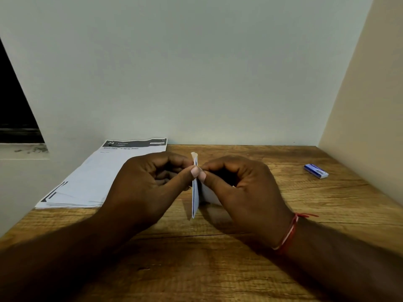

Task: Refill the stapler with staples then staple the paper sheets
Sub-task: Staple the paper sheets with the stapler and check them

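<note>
Left hand and right hand over the middle of the tabletop, fingers pinching a little white-and-blue box, likely staples. Paper sheets far left, not stapled. No stapler in sight. Hardly begun.

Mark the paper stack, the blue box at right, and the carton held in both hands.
paper stack point(91, 177): head view, middle of the top sheet.
blue box point(316, 171): head view, top face.
carton point(195, 199): head view, lower part of its narrow side.
</note>
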Demonstrator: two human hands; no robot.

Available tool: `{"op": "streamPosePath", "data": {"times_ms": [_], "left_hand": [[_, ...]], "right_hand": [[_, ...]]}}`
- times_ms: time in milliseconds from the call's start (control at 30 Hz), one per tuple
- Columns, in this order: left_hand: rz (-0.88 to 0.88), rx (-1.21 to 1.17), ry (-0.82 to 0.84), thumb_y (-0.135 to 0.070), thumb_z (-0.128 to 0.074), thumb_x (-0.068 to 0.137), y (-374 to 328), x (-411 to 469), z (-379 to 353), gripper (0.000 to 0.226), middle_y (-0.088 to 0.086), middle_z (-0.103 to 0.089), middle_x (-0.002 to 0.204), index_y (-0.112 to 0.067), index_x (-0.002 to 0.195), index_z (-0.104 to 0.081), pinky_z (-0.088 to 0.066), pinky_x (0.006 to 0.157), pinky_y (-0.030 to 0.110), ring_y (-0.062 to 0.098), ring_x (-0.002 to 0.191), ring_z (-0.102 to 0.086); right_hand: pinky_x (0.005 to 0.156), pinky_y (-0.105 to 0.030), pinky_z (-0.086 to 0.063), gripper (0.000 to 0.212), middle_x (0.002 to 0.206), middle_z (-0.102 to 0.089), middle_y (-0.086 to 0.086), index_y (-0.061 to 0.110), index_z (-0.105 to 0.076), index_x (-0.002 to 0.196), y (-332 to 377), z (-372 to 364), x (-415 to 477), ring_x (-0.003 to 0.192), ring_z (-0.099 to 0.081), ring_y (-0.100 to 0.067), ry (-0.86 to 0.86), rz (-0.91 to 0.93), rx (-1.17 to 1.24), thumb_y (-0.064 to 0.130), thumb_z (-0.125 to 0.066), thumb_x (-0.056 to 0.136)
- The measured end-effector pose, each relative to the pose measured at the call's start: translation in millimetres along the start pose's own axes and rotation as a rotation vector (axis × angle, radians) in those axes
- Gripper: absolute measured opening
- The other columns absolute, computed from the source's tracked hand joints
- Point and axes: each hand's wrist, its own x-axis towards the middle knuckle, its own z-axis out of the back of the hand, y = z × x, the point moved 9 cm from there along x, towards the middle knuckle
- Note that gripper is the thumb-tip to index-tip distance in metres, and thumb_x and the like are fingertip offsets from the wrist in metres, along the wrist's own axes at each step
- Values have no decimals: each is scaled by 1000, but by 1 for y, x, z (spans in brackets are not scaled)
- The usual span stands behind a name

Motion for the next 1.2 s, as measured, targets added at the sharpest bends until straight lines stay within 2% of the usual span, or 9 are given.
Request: {"op": "streamPosePath", "data": {"times_ms": [100,467,600,767,900,967,1033,1100,1200], "left_hand": [[0,-20,13,-42,-85,91,-1,1,-1,6,-10,-88,85,-39,94,-90,-63,74,14,7,78,-86],[-1,-68,27,-44,-83,87,4,4,-2,14,-5,-87,84,-33,92,-89,-61,73,14,6,77,-83],[-54,-61,26,-38,-84,93,5,5,-2,10,-8,-89,102,-31,99,-87,-63,87,17,7,96,-84],[72,-154,66,-27,-97,91,33,15,2,24,-3,-83,132,-28,111,-84,-63,107,39,19,128,-79],[234,-410,264,-30,-100,83,47,6,-16,34,-4,-88,112,-23,112,-84,-65,84,24,13,99,-86],[239,-484,326,-22,-100,85,50,4,-25,37,6,-87,129,-18,118,-84,-68,92,32,24,114,-86],[220,-513,317,-18,-101,84,52,6,-25,39,12,-84,136,-15,119,-85,-68,98,37,30,125,-83],[208,-481,258,-17,-102,83,55,10,-19,39,11,-85,136,-19,118,-87,-69,98,39,29,126,-83],[208,-399,148,-20,-101,83,59,16,-4,37,6,-86,131,-25,117,-86,-70,92,39,30,119,-85]], "right_hand": [[78,-11,-58,11,98,-86,19,27,-88,102,-8,-1,1,94,-81,0,17,-50,63,23,-78,103],[63,-11,-52,9,81,-81,19,23,-85,95,-13,-2,0,70,-75,1,31,-88,93,19,-80,102],[75,-27,-63,9,96,-84,8,26,-84,98,-16,3,2,91,-80,-10,-7,-100,70,21,-78,103],[65,-23,-59,5,97,-85,5,25,-82,98,-39,18,7,85,-78,-7,-93,-252,179,22,-80,101],[68,-40,-68,6,93,-86,-14,11,-78,106,-53,3,3,79,-82,-24,-59,-395,506,14,-74,105],[75,-50,-69,7,95,-86,-17,12,-79,106,-56,-3,0,85,-84,-35,-24,-421,541,15,-73,106],[77,-50,-68,11,95,-85,-18,14,-82,105,-56,-4,1,86,-82,-34,-6,-413,535,18,-72,107],[72,-36,-65,17,93,-85,-12,15,-83,103,-56,6,5,80,-79,-23,-23,-364,452,21,-68,110],[75,-28,-58,14,96,-84,5,27,-82,103,-57,23,14,82,-76,-11,20,-303,38,37,-74,105]]}}
